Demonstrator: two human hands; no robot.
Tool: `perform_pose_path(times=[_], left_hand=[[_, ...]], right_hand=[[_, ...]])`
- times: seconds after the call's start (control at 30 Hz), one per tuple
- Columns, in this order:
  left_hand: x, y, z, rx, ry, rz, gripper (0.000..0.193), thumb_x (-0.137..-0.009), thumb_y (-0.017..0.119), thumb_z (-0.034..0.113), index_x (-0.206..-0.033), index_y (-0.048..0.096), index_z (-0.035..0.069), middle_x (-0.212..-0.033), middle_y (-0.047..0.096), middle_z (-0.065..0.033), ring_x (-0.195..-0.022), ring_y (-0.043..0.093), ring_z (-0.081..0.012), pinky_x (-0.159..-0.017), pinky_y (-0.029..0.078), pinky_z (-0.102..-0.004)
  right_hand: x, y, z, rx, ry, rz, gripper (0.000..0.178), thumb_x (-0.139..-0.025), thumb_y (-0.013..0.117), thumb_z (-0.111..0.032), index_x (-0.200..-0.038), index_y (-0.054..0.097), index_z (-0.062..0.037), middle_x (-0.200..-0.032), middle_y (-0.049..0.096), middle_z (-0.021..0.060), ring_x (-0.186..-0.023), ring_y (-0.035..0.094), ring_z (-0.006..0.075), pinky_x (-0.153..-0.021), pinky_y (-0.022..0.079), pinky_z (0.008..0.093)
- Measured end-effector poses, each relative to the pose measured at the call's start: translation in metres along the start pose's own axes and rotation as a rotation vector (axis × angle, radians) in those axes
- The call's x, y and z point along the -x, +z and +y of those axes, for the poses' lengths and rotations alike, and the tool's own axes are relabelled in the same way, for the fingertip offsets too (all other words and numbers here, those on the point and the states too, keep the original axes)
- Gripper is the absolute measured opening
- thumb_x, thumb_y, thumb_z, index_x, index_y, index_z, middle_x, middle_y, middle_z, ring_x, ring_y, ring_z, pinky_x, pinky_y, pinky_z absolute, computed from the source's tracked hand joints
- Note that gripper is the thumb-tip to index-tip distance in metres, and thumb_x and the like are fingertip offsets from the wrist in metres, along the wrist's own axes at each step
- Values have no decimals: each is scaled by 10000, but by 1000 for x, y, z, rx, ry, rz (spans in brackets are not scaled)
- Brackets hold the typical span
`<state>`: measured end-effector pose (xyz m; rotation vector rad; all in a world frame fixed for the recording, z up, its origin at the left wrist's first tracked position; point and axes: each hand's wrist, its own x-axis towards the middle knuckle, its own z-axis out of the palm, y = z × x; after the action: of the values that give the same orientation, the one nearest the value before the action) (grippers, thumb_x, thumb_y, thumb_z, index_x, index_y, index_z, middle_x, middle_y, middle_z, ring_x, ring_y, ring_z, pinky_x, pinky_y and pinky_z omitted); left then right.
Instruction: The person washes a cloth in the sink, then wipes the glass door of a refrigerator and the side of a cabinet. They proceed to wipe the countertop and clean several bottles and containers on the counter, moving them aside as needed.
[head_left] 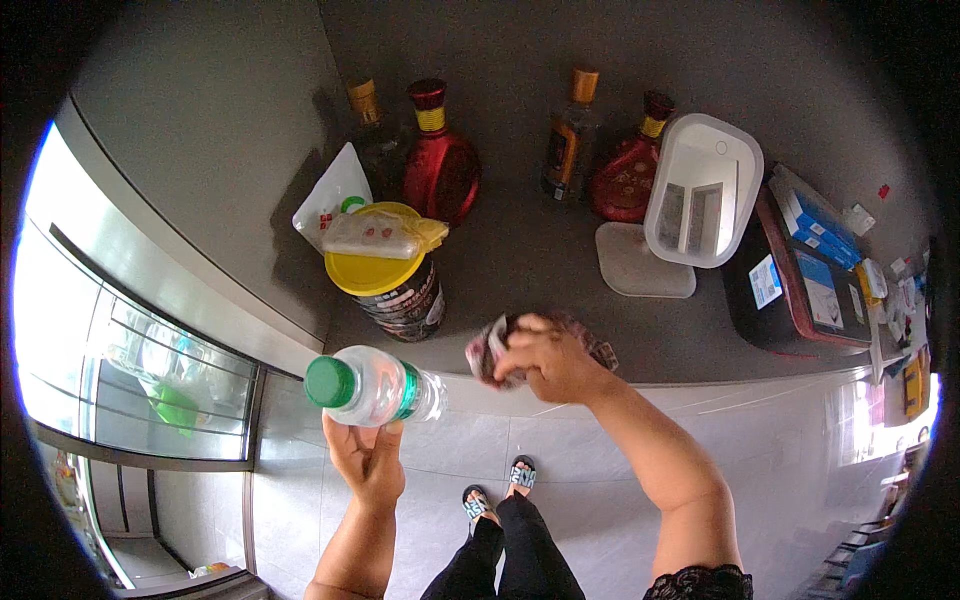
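My left hand (366, 458) is closed around a clear plastic bottle (375, 385) with a green cap and a green label band, tilted on its side in front of the shelf edge. My right hand (548, 362) grips a crumpled patterned cloth (490, 350) at the front edge of the dark shelf (520, 270). Left of the cloth stands a dark printed canister (405, 305) with a yellow lid. A clear plastic packet (372, 236) lies on that lid, and a white pouch (337, 190) leans behind it.
Two red bottles (440, 170) and two clear bottles (572, 145) with gold caps stand at the back. To the right, a white plastic container (705, 190) stands tilted by a translucent lid (645, 262). Beyond it is a dark box (800, 290) bearing small packages.
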<state>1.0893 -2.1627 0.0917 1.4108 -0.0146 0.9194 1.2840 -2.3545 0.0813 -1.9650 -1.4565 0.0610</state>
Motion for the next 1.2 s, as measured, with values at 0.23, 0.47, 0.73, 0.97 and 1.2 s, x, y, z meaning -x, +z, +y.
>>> perform_pose_path(times=[0.23,0.47,0.73,0.97,1.2], left_hand=[[-6,0,-2,-22,32,-82,612,-872,613,-64,-1411,328,-2,-1336,480,-99,-1246,464,-195,-1057,354,-372],[-5,15,-7,4,0,-12,633,-871,629,-35,-1423,321,-8,-1342,476,-95,-1236,471,-189,-1061,348,-362],[-11,38,-2,-9,-32,-120,616,-864,633,-44,-1399,327,-33,-1284,507,-92,-1195,488,-173,-1044,356,-345],[-24,68,-20,66,-44,-200,639,-871,624,-38,-1415,289,-52,-1359,428,-127,-1271,425,-227,-1077,314,-386],[-54,108,-53,-13,52,-207,680,-854,612,-75,-1436,263,-48,-1383,376,-159,-1288,419,-263,-1092,308,-394]], right_hand=[[88,-64,7,-82,417,538,380,-633,509,62,-885,716,-133,-930,683,87,-996,616,291,-932,460,410],[78,-22,3,403,316,436,371,-590,600,15,-902,681,-168,-929,679,49,-887,599,289,-777,482,425],[43,-35,2,-162,173,419,425,-700,525,17,-1064,690,-127,-934,670,113,-890,650,299,-846,517,373],[12,-33,21,306,493,41,422,-774,639,-186,-1195,615,-184,-1242,595,127,-1154,549,342,-941,481,461],[-25,-52,73,387,379,379,536,-772,652,-71,-1291,548,-148,-1275,558,193,-1196,511,388,-992,438,479]])
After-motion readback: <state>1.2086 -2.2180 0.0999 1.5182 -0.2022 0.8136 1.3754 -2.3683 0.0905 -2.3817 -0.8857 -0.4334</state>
